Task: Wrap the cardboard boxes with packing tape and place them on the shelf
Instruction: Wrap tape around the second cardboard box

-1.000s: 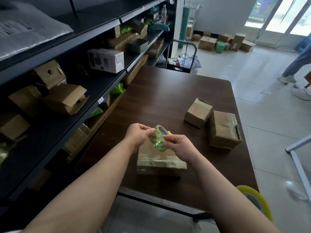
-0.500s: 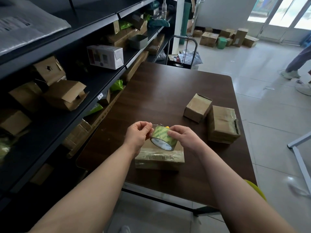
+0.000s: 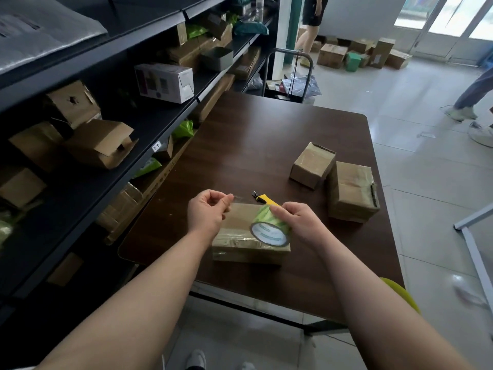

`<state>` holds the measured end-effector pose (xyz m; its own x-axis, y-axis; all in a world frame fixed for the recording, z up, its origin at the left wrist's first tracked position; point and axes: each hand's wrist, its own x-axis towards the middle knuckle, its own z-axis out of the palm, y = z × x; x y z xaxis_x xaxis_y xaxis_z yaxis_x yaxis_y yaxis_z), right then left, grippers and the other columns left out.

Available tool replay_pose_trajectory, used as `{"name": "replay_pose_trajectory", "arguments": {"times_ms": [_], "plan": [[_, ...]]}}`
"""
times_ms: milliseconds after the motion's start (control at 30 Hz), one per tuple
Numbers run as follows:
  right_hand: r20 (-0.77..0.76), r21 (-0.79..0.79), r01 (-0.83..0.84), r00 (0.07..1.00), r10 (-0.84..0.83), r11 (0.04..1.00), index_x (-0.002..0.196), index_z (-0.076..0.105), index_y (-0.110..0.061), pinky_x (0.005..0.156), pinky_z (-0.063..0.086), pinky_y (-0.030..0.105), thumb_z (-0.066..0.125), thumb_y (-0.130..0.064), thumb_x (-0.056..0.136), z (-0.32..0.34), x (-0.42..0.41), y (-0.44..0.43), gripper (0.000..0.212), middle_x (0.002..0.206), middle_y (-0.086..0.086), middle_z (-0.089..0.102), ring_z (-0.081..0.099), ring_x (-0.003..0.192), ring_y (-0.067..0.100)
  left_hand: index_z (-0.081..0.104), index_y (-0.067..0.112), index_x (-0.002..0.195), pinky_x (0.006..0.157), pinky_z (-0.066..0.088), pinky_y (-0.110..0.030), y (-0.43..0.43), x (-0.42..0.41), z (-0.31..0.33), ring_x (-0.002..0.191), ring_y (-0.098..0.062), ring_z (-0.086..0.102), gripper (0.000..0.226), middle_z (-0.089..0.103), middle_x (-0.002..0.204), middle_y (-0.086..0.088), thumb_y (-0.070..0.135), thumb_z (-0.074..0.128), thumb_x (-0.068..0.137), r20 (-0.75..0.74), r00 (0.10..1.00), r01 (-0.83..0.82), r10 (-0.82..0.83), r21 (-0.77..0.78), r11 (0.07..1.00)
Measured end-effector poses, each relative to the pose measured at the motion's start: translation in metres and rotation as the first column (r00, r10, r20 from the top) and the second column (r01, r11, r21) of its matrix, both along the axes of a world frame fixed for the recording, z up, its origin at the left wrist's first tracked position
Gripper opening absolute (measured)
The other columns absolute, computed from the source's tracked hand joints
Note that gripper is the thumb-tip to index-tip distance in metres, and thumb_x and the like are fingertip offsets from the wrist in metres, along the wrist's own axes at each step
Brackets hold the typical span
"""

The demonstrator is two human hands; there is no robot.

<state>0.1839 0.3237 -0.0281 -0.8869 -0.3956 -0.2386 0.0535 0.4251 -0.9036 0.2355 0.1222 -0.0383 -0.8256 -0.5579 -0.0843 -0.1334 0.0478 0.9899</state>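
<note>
A flat cardboard box (image 3: 240, 236) lies on the dark wooden table (image 3: 266, 145) near its front edge. My right hand (image 3: 298, 222) grips a roll of packing tape (image 3: 269, 228) with a green and white core, resting on the box's right end. My left hand (image 3: 208, 209) pinches the free end of clear tape, drawn out to the left above the box. Two taped boxes, a smaller one (image 3: 312, 164) and a larger one (image 3: 352, 190), stand side by side at the table's right.
A yellow utility knife (image 3: 264, 199) lies just behind the box. The dark shelf (image 3: 128, 145) along the left holds several cardboard boxes and a white carton (image 3: 164, 82). A trolley (image 3: 290, 76) stands beyond the table. People stand on the tiled floor at the back and right.
The tape roll has come down onto the right end of the box. My left hand has pulled the tape end away to the left, and the knife is now uncovered.
</note>
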Motion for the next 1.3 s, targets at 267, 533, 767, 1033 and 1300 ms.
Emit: {"name": "replay_pose_trajectory", "arguments": {"times_ms": [267,533,767,1033,1300], "plan": [[0.06,-0.045,0.103,0.993,-0.1,0.994,0.086,0.066,0.004,0.061,0.048,0.03,0.07,-0.039,0.087,-0.009,-0.002,0.011,0.043,0.073,0.007,0.065,0.059,0.065,0.017,0.068,0.001,0.085,0.051,0.053,-0.02,-0.009,0.017,-0.027,0.056,-0.011,0.062,0.019,0.069,0.069,-0.009,0.018,0.077,0.081,0.189,0.979,-0.092,0.07,0.113,0.989],[-0.076,0.138,0.078,0.995,-0.068,0.987,0.073,0.066,-0.011,0.059,0.056,0.033,0.077,-0.038,0.082,-0.017,-0.004,0.019,0.03,0.071,-0.002,0.071,0.069,0.064,0.013,0.068,0.008,0.083,0.064,0.056,-0.027,0.008,0.024,-0.048,0.069,-0.015,0.063,0.016,0.069,0.076,-0.004,0.022,0.075,0.083,0.264,0.964,-0.027,0.027,-0.006,1.0],[-0.192,0.403,0.075,0.981,0.004,0.912,0.069,0.063,-0.022,0.064,0.05,0.035,0.069,-0.051,0.082,-0.03,0.003,0.001,0.033,0.072,-0.005,0.065,0.064,0.077,0.02,0.064,0.013,0.081,0.06,0.046,-0.023,0.004,0.025,-0.066,0.076,-0.011,0.056,0.018,0.061,0.091,-0.001,0.029,0.071,0.086,0.367,0.929,0.075,0.042,-0.3,0.951],[-0.256,0.623,0.073,0.96,0.115,0.779,0.073,0.061,-0.025,0.05,0.032,0.024,0.063,-0.052,0.084,-0.026,-0.004,-0.022,0.029,0.066,-0.01,0.058,0.055,0.064,0.011,0.059,0.024,0.077,0.053,0.042,-0.023,0.001,0.025,-0.088,0.072,-0.011,0.058,0.017,0.062,0.08,0.007,0.034,0.066,0.089,0.418,0.909,0.151,0.01,-0.351,0.924],[-0.259,0.711,0.044,0.944,0.203,0.702,0.078,0.067,-0.015,0.052,0.036,0.025,0.062,-0.048,0.085,-0.026,-0.015,-0.035,0.034,0.073,-0.001,0.064,0.056,0.064,0.016,0.053,0.032,0.075,0.052,0.039,-0.023,0.002,0.02,-0.098,0.071,-0.009,0.056,0.021,0.058,0.075,0.015,0.045,0.061,0.089,0.469,0.878,0.167,0.096,-0.487,0.858]]}}
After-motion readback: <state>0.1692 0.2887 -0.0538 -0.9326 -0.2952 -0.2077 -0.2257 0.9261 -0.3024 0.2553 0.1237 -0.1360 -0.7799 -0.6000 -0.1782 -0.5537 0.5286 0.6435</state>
